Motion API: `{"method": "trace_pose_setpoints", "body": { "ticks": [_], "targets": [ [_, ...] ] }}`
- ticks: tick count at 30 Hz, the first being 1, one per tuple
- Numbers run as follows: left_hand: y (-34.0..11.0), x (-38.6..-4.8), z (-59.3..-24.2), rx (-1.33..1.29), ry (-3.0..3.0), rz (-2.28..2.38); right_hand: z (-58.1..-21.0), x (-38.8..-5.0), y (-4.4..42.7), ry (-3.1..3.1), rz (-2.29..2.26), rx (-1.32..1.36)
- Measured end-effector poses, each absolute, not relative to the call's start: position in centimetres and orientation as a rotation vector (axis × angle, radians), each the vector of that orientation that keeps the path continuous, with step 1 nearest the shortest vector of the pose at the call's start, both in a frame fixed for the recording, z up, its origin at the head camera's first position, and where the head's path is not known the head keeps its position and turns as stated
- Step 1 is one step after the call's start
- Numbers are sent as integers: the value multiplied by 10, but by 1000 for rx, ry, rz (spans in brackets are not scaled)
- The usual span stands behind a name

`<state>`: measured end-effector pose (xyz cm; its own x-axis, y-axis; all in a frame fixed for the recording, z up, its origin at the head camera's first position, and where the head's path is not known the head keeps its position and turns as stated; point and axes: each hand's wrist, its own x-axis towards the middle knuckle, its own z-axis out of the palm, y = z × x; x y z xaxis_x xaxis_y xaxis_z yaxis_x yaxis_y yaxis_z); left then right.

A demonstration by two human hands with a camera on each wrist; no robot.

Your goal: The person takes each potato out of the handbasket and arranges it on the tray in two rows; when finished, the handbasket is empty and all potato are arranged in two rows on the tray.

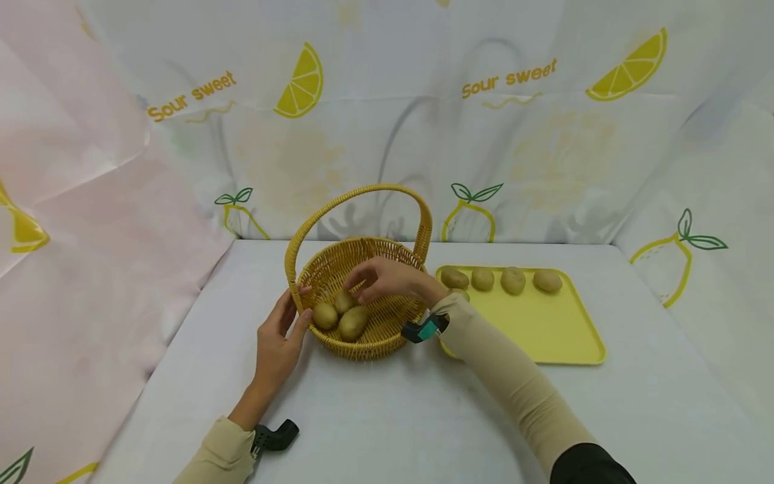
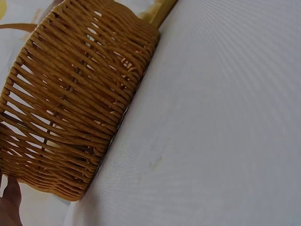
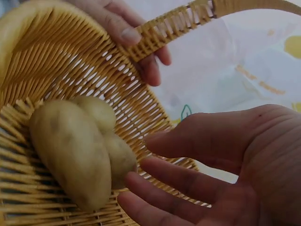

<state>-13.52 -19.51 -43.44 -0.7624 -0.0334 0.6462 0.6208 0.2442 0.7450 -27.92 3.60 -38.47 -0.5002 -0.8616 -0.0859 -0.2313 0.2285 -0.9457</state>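
Observation:
A woven wicker basket (image 1: 363, 351) with a tall arched handle (image 1: 357, 195) stands on the table. Inside, at its left side, three potatoes lie together: a large one (image 1: 353, 324), one by the rim (image 1: 324, 316) and one behind (image 1: 344, 302). My left hand (image 1: 281, 344) grips the basket where the handle meets the left rim, thumb on one side and fingers on the other. Over the potatoes hovers my right hand (image 1: 387, 277); in the right wrist view its loosely bent fingers (image 3: 164, 197) are beside the rear potato (image 3: 120, 157) and hold nothing.
Right of the basket lies a yellow tray (image 1: 544, 333) with several potatoes (image 1: 512, 281) along its back edge; my right forearm crosses its left part and partly hides one potato. A white cloth covers the table (image 1: 387, 417). Lemon-printed curtains (image 1: 375, 121) hang behind and at the sides.

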Motion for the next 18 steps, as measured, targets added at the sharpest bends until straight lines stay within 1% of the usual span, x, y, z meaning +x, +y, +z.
{"method": "trace_pose_setpoints", "body": {
  "ticks": [5,11,18],
  "targets": [
    [-195,-136,-434,-525,-1987,-1543,-386,-284,35,1930,-1133,-1204],
    [-196,-135,-435,-511,-2001,-1532,-381,-288,32,1906,-1061,-1291],
    [-195,-136,-435,-508,-1996,-1542,-370,-292,21,1827,-1092,-1345]
  ]
}}
